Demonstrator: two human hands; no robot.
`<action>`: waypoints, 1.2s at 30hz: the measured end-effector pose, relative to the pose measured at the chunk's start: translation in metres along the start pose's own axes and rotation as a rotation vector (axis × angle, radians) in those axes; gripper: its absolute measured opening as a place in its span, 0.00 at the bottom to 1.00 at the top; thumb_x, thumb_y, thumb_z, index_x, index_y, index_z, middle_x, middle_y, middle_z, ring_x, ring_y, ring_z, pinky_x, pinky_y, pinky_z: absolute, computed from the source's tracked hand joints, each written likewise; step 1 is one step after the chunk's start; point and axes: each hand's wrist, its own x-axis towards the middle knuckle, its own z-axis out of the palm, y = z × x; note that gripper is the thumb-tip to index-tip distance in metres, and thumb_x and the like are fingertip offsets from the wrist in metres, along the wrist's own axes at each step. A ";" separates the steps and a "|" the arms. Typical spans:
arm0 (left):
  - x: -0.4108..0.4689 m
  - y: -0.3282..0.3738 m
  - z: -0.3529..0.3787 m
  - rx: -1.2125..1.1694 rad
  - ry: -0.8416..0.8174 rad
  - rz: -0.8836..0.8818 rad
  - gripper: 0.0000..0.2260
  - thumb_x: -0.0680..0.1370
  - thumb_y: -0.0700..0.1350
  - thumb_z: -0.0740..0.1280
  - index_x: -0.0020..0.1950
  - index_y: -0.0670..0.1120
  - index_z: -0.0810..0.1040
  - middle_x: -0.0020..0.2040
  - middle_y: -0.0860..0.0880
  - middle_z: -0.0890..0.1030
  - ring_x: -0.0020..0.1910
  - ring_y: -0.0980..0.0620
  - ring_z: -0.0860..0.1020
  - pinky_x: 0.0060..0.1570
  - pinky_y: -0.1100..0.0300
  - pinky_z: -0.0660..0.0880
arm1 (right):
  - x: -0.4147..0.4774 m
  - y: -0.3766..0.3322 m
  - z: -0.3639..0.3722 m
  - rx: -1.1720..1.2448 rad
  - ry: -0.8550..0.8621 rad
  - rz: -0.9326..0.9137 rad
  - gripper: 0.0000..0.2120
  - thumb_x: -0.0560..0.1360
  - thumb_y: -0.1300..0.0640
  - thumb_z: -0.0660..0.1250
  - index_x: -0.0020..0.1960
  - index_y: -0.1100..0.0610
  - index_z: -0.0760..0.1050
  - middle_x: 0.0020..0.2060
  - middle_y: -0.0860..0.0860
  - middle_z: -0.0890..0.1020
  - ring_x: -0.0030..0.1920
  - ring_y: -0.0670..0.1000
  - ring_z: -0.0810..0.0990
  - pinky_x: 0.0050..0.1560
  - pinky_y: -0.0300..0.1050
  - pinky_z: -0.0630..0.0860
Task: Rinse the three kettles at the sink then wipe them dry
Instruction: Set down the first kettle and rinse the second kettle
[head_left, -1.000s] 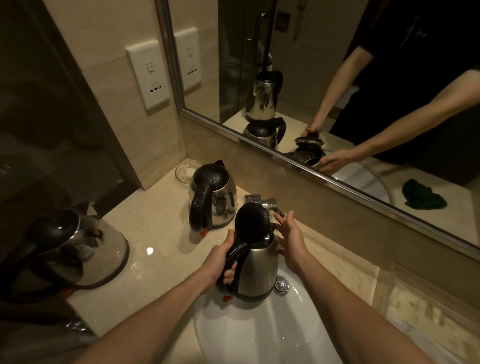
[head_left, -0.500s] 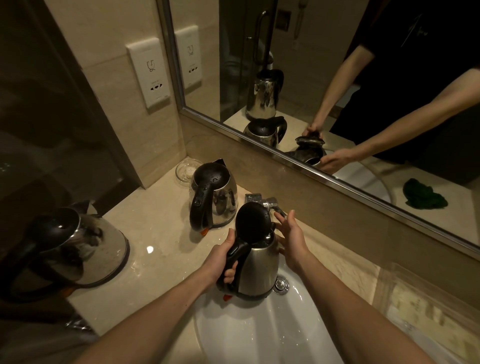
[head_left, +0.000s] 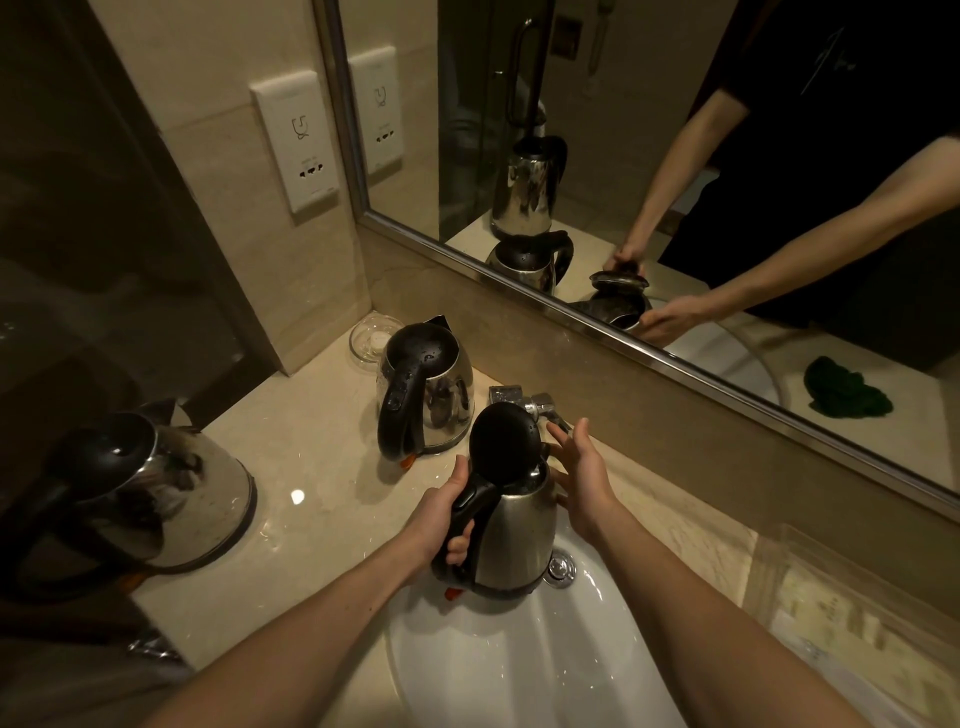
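Note:
Over the back of the white sink (head_left: 509, 675) I hold a steel kettle (head_left: 514, 535) with its black lid standing open. My left hand (head_left: 441, 519) grips its black handle. My right hand (head_left: 582, 478) lies with fingers spread against the kettle's far side, near the spout, just below the chrome tap (head_left: 535, 402). A second steel kettle (head_left: 426, 389), lid down and beaded with drops, stands on the counter behind and to the left. The third kettle (head_left: 156, 493) stands at the counter's left end.
A small glass dish (head_left: 369, 338) sits in the back corner by the wall. A mirror (head_left: 675, 156) runs along the wall behind the tap and reflects a green cloth (head_left: 847, 389) lying somewhere to the right. A clear tray (head_left: 857, 623) lies on the counter at right.
My right hand has eased a little off the kettle's spout side, fingers spreading. The kettle and my left hand have stayed almost still.

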 end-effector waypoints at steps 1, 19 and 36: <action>0.000 0.000 0.000 0.001 -0.001 0.001 0.34 0.70 0.75 0.54 0.25 0.46 0.70 0.23 0.48 0.68 0.19 0.52 0.66 0.22 0.62 0.64 | 0.000 0.000 0.000 0.000 0.002 -0.001 0.33 0.77 0.30 0.43 0.72 0.45 0.69 0.74 0.53 0.67 0.73 0.59 0.64 0.69 0.57 0.58; -0.010 0.005 0.003 -0.009 -0.014 0.027 0.32 0.71 0.74 0.53 0.26 0.46 0.71 0.23 0.49 0.69 0.19 0.53 0.66 0.22 0.62 0.64 | -0.001 -0.001 0.000 0.001 0.010 -0.009 0.33 0.77 0.29 0.43 0.71 0.45 0.70 0.74 0.53 0.67 0.72 0.60 0.64 0.70 0.59 0.58; -0.009 0.005 0.003 0.005 -0.003 0.040 0.32 0.71 0.73 0.53 0.25 0.46 0.70 0.22 0.49 0.69 0.19 0.53 0.66 0.22 0.62 0.64 | 0.000 -0.001 0.000 0.003 0.018 0.001 0.33 0.77 0.30 0.43 0.71 0.46 0.70 0.74 0.53 0.67 0.72 0.59 0.65 0.70 0.60 0.56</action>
